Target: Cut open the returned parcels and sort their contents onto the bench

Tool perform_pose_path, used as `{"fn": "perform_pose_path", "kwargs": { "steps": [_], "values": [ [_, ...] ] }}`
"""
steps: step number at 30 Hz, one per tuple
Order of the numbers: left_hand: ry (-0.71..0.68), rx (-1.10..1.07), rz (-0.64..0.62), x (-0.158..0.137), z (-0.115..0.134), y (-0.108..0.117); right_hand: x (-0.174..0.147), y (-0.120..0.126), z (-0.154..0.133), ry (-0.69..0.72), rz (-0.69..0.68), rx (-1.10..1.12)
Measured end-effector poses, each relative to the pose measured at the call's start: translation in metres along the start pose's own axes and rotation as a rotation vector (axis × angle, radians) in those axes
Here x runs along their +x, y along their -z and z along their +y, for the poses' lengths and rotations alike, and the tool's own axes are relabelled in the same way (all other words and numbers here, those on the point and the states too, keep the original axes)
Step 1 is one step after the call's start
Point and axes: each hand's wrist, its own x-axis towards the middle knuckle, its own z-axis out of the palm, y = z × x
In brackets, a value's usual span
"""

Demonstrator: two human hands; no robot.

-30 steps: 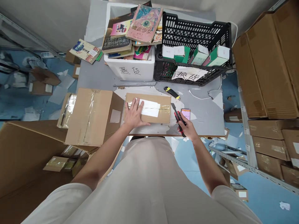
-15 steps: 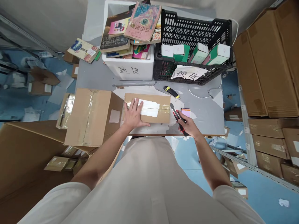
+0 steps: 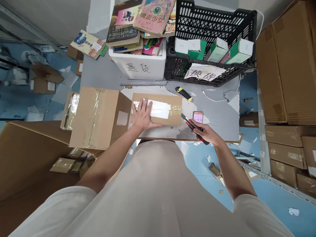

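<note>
A taped cardboard box point(image 3: 158, 120) with a white label point(image 3: 160, 109) lies flat on the grey table. My left hand point(image 3: 144, 118) rests on its left part with the fingers spread and the thumb pointing right. In my right hand point(image 3: 206, 133) is a red and black utility knife point(image 3: 192, 124), held closed in the fingers. Its blade points up and left, with the tip at or very near the box's right edge. Just beyond my right hand lies a phone point(image 3: 198, 117) with a lit screen. A second, yellow and black utility knife point(image 3: 184, 93) lies behind the box.
A larger cardboard box point(image 3: 93, 118) stands at the left. At the back are a white bin point(image 3: 145, 67) heaped with books and a black crate point(image 3: 214, 29) holding green and white boxes. A white cable point(image 3: 214, 100) lies at the right. Stacked cartons point(image 3: 283, 151) line the right side.
My right hand has turned the knife, so its blade now slants more to the left, against or near the box's right edge. My left hand stays on the box. The view has shifted slightly.
</note>
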Motion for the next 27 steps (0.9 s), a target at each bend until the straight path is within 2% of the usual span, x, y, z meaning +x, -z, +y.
{"fn": "perform_pose_path", "kwargs": {
  "steps": [5, 9, 12, 14, 16, 18, 20, 22, 24, 27],
  "values": [
    [-0.007, -0.023, -0.003, 0.0, 0.001, 0.0, 0.005, -0.004, 0.007, 0.047, 0.016, -0.046],
    [-0.013, -0.037, 0.005, -0.001, 0.002, 0.0, -0.009, -0.017, 0.024, 0.044, -0.032, -0.02],
    [-0.041, -0.036, 0.018, -0.003, 0.0, 0.002, -0.03, -0.019, 0.034, 0.057, 0.087, -0.038],
    [-0.04, -0.049, 0.049, -0.007, -0.003, 0.003, -0.046, -0.012, 0.039, 0.039, 0.127, -0.053],
    [-0.007, -0.081, 0.108, -0.016, -0.009, 0.003, -0.057, -0.001, 0.043, 0.03, 0.153, -0.052],
    [0.065, -0.148, 0.196, -0.03, -0.018, -0.002, -0.058, 0.004, 0.046, 0.059, 0.249, -0.02],
    [0.167, -0.273, 0.282, -0.047, -0.03, -0.012, -0.045, -0.005, 0.049, 0.103, 0.409, 0.06],
    [0.284, -0.438, 0.3, -0.062, -0.044, -0.028, -0.02, -0.026, 0.048, 0.145, 0.514, 0.179],
    [0.353, -0.609, 0.214, -0.07, -0.057, -0.047, 0.008, -0.055, 0.045, 0.184, 0.474, 0.287],
    [0.37, -0.878, 0.111, -0.069, -0.069, -0.07, 0.041, -0.09, 0.039, 0.186, 0.423, 0.377]
  ]
}}
